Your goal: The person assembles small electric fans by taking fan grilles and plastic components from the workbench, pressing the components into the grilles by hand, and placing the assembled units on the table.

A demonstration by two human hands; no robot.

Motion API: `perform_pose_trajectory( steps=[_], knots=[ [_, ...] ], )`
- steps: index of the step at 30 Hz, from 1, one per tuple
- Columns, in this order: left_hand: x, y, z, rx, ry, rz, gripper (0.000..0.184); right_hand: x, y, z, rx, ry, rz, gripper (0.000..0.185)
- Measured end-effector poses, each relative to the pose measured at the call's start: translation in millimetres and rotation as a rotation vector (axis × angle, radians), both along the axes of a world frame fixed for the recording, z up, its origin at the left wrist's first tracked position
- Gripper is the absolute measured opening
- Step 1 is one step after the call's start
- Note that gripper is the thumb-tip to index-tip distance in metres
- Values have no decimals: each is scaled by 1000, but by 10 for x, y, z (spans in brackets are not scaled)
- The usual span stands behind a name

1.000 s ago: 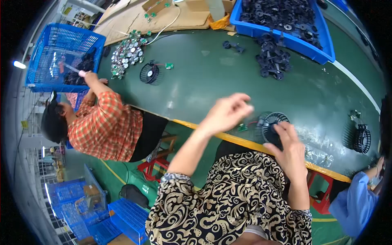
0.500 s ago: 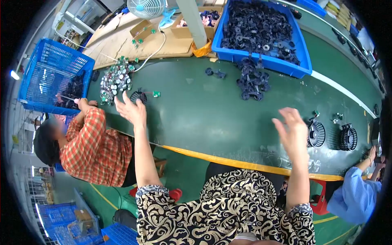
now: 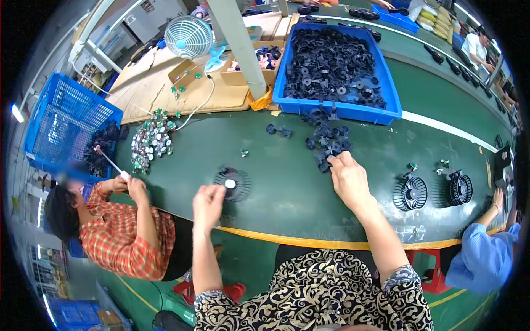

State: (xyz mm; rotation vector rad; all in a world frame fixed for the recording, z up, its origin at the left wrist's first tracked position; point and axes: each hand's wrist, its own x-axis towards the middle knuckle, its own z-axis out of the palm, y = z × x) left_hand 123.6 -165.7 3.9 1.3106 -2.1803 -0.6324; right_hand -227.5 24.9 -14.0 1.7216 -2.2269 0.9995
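Note:
My left hand (image 3: 208, 205), its fingers curled together, is at the near-left edge of a round black fan cage (image 3: 232, 184) with a white centre; the cage is blurred. My right hand (image 3: 349, 177) has its fingertips pressed onto the near end of a pile of black plastic parts (image 3: 330, 138). What it pinches is hidden under the fingers. A small green circuit board (image 3: 244, 152) lies beyond the cage. Two more black fan cages, one lying face up (image 3: 414, 193) and one on its side (image 3: 460, 188), are to the right.
A blue tray (image 3: 393, 114) of black parts stands behind the pile. Small silver parts (image 3: 150, 144) are heaped at left, beside a blue crate (image 3: 69, 118). A co-worker in a checked shirt (image 3: 130, 231) sits left; a blue sleeve (image 3: 480, 254) shows at right.
My left hand has moved down to the left fan cage, which now lies nearer me. My right hand has left the right-hand cage and reached forward to the black parts. The view has tilted up.

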Motion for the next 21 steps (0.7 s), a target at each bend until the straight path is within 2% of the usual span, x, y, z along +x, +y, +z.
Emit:
perform_pose_trajectory(
  steps=[1,4,5,7,9,13,15,16,18,21],
  knots=[
    [-163,248,100,69,4,-70,25,-2,41,-3,1,-5,-7,20],
    [-468,737,-25,235,79,-347,28,11,152,42,-124,-69,-47,23],
    [-590,909,-54,259,120,-443,32,20,197,71,-165,-104,-55,24],
    [-810,1229,64,531,59,-528,45,44,310,130,-248,-177,-72,26],
    [-983,1453,199,580,28,-654,54,52,466,135,-283,-278,-74,27],
    [-1112,1541,197,462,51,-684,62,76,890,-11,-219,-509,-113,29],
    [-1143,1490,235,188,7,-652,74,85,1094,-98,-158,-565,-152,31],
    [-1150,1462,248,74,-40,-635,80,69,1178,-199,-135,-530,-152,40],
    [-1158,1410,279,-108,-151,-637,94,98,1282,-283,-99,-451,-254,46],
    [-1191,1382,289,-105,-310,-545,91,116,1375,-272,-29,-351,-366,55]
  ],
)
